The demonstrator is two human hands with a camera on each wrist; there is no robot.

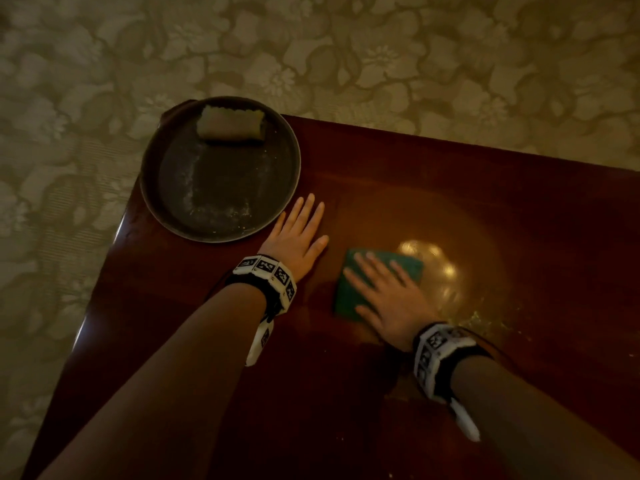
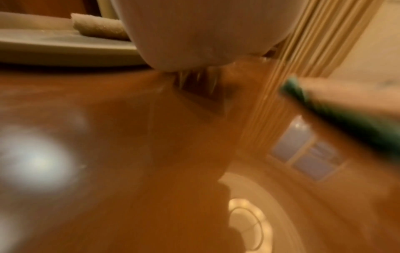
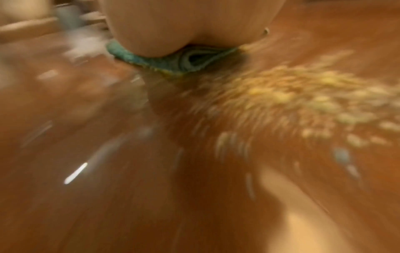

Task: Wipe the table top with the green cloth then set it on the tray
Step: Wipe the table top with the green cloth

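left hand (image 1: 297, 237) flat on table (image 1: 519, 209) | right hand (image 1: 391, 299) flat on green cloth (image 1: 346, 292)

Cloth (image 1: 377, 282) on table (image 1: 485, 188) (tray (image 1: 221, 168) left).

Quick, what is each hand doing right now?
Left hand: open, flat on the table top, holding nothing.
Right hand: open, fingers straight, pressing the green cloth.

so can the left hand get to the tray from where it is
Probably yes. The left hand lies flat on the table right beside the tray, with nothing between them; only a beige folded cloth sits at the tray's far side.
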